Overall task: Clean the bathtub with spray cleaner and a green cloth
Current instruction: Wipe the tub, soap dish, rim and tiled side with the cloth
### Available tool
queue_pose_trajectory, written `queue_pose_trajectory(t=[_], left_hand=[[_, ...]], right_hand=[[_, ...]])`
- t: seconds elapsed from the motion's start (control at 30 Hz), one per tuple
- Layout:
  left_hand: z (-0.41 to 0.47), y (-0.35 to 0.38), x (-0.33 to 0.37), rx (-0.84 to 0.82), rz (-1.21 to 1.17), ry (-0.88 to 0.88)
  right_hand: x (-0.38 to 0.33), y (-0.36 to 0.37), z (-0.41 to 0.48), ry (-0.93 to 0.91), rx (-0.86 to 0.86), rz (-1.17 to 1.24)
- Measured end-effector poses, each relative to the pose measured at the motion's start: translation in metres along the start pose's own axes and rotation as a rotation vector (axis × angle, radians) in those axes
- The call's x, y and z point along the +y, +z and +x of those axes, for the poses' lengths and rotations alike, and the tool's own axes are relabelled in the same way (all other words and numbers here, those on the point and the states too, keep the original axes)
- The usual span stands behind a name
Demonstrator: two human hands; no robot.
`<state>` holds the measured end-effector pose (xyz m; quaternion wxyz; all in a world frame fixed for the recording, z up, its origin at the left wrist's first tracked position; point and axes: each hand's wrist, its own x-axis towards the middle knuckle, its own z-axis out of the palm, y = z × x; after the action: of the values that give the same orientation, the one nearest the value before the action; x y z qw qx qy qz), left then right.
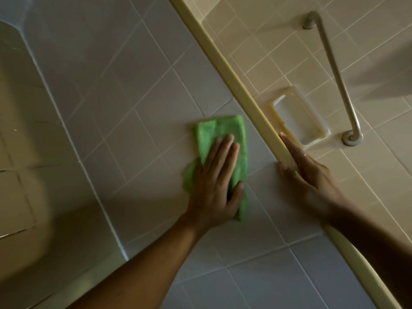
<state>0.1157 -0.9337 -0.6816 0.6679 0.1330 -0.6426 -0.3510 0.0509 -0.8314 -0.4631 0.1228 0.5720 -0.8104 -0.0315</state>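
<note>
The left hand (214, 181) lies flat on the green cloth (220, 130), fingers (225, 150) straight and close together, pressing it to the tiled wall (133, 97) just left of the yellow corner strip (223, 56). The right hand (312, 177), fingers also straight, rests on that strip, holding nothing.

Left of the corner trim (247, 97), the cloth (223, 132) lies under the left hand (214, 179); right of it, soap dish (298, 118) and grab bar (334, 72).

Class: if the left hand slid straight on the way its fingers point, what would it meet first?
The left hand, flat on the green cloth, points up the grey tiled wall. Past some bare tile, it would probably first meet the yellow corner trim.
</note>
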Motion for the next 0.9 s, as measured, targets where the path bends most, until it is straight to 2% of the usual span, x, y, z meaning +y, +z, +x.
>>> queue_pose_trajectory(t=[0.1,0.23,0.3,0.43,0.57,0.73,0.9], left_hand=[[-0.038,0.010,0.001,0.048,0.041,-0.097],[-0.013,0.011,0.025,-0.068,0.060,0.128],[0.015,0.010,0.033,-0.092,0.048,0.187],[0.044,0.011,0.033,-0.025,0.167,0.009],[0.044,0.006,0.016,0.015,0.252,-0.085],[-0.002,-0.004,-0.038,0.138,0.206,-0.315],[-0.054,-0.012,-0.091,0.170,0.220,-0.570]], right_hand=[[-0.001,0.001,0.001,0.007,-0.002,0.002],[0.001,0.003,0.005,-0.001,0.008,0.058],[0.000,0.003,0.005,-0.003,0.040,0.103],[-0.002,0.001,0.005,0.017,0.020,0.114],[-0.008,0.000,0.004,0.030,0.033,0.081],[-0.010,0.002,0.007,0.028,0.016,0.047],[-0.022,0.005,0.026,-0.001,0.014,0.007]])
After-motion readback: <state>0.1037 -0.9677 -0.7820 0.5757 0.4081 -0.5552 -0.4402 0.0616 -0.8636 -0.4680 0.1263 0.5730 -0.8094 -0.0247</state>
